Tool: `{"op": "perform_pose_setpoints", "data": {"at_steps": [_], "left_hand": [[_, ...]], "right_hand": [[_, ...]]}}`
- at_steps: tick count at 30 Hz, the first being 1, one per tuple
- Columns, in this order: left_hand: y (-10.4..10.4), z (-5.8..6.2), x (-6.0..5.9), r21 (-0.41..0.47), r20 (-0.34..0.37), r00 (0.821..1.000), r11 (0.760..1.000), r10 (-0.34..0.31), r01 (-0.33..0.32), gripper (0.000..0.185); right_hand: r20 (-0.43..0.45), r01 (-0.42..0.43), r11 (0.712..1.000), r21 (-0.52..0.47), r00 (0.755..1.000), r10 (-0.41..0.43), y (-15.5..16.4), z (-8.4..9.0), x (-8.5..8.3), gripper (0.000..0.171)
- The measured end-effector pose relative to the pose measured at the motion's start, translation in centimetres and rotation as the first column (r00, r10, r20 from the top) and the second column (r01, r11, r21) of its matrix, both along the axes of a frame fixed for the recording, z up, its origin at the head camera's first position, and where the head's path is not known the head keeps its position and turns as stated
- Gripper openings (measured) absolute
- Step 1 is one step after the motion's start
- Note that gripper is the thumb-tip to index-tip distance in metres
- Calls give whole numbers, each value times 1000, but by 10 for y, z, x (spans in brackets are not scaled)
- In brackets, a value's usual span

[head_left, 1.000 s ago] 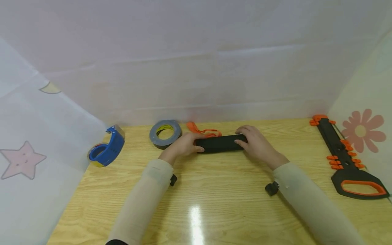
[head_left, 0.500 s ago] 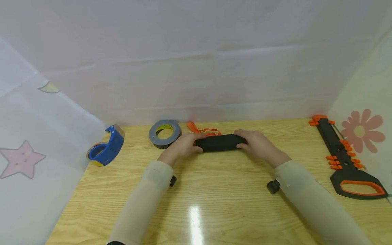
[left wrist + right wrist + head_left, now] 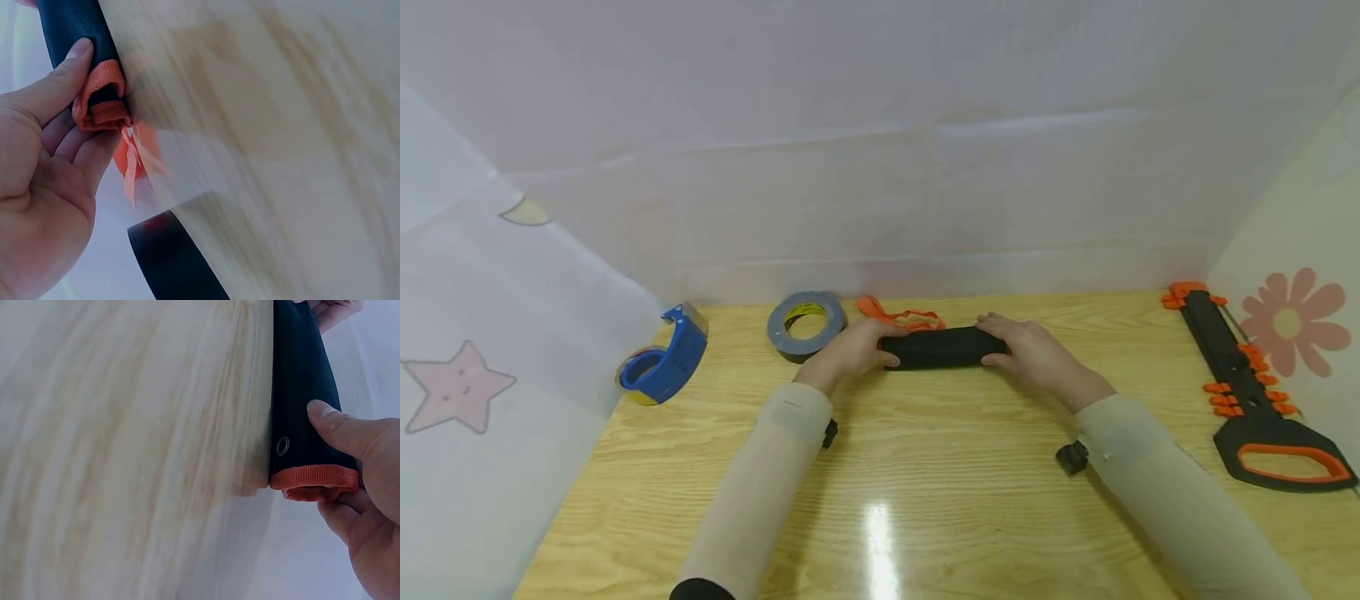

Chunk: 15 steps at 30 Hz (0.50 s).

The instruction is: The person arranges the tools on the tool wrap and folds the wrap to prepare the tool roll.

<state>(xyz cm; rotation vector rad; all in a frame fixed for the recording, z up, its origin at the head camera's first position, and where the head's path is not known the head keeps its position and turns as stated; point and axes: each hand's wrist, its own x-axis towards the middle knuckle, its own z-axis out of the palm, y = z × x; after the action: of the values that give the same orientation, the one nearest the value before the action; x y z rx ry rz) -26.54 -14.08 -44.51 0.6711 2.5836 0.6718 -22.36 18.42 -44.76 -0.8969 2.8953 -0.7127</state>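
Note:
A black fabric roll (image 3: 942, 348) with orange-bound ends lies crosswise on the wooden table. My left hand (image 3: 852, 350) grips its left end, thumb on the near side and fingers behind. At the right end, my right hand (image 3: 1036, 357) pinches it in the same way. In the left wrist view, the orange binding (image 3: 109, 112) is folded in layers beside the left fingers, with a thin orange ribbon (image 3: 131, 165) hanging from it. The right wrist view shows a metal eyelet (image 3: 283, 446) near the right end. An orange strap (image 3: 898, 317) lies behind the roll.
A grey tape roll (image 3: 807, 325) lies just beyond my left hand. Farther left is a blue tape dispenser (image 3: 673, 360). A black tool with orange clips and an orange-lined handle (image 3: 1247, 392) lies along the right side. White printed sheets (image 3: 880, 167) wall the table's back and sides.
My right fingers have settled round the roll's right end, the thumb shifting to its near side. The left hand keeps its hold, and the roll stays nearly in place.

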Motion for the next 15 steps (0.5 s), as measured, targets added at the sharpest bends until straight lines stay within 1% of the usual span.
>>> {"op": "perform_pose_setpoints", "data": {"at_steps": [4,6,9,15], "left_hand": [[0,1,0,18,6,1000,1000,-14,14,61],[0,2,0,26,24,1000,1000,-11,10,62],[1,2,0,24,25,1000,1000,-11,11,62],[1,1,1,-4,-1,1000,1000,-16,16,63]], "right_hand": [[15,26,1000,1,1000,-26,1,0,1,63],[24,37,999,1,999,-37,1,0,2,64],[32,46,999,-6,998,-46,0,0,3,64],[28,54,998,-33,998,-53,-1,1,5,62]]}}
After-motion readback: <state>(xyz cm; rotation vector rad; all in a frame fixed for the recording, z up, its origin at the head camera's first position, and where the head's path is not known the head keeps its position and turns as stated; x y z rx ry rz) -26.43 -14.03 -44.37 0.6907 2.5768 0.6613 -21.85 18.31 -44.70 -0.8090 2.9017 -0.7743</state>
